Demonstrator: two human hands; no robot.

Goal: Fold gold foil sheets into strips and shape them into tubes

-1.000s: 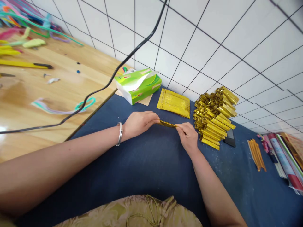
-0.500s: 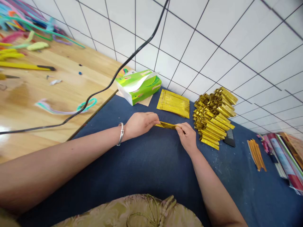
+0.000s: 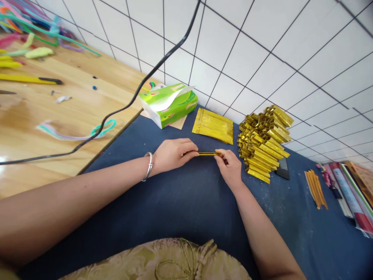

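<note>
White tiles with dark grout (image 3: 256,50) fill the upper background, and below them a dark blue cloth (image 3: 186,202) covers the work surface, meeting a wooden tabletop (image 3: 58,112) at about nine o'clock.

Near the middle of the cloth the left hand (image 3: 171,153) and the right hand (image 3: 231,169) each pinch one end of a narrow folded gold foil strip (image 3: 207,154), which runs level between them, just above the cloth. Both hands are closed on the strip, the left at its nine o'clock end and the right at its three o'clock end. A silver bangle (image 3: 148,166) sits on the left wrist.

At twelve o'clock from the strip lies a flat stack of gold foil sheets (image 3: 214,125). At about two o'clock from the right hand stands a heap of folded gold pieces (image 3: 264,142), just beside the hand; a dark phone (image 3: 282,168) peeks out at its lower edge. Farther toward three o'clock lie a small bundle of orange sticks (image 3: 315,189) and, at the frame edge, some coloured packets (image 3: 351,196).

At eleven o'clock from the hands a green tissue pack (image 3: 169,104) rests where cloth and wood meet. A black cable (image 3: 131,101) hangs across the view over the wood. On the tabletop lie a looped pastel pipe cleaner (image 3: 78,132), a yellow utility knife (image 3: 29,79), and a tangle of coloured pipe cleaners (image 3: 32,27) at ten o'clock.
</note>
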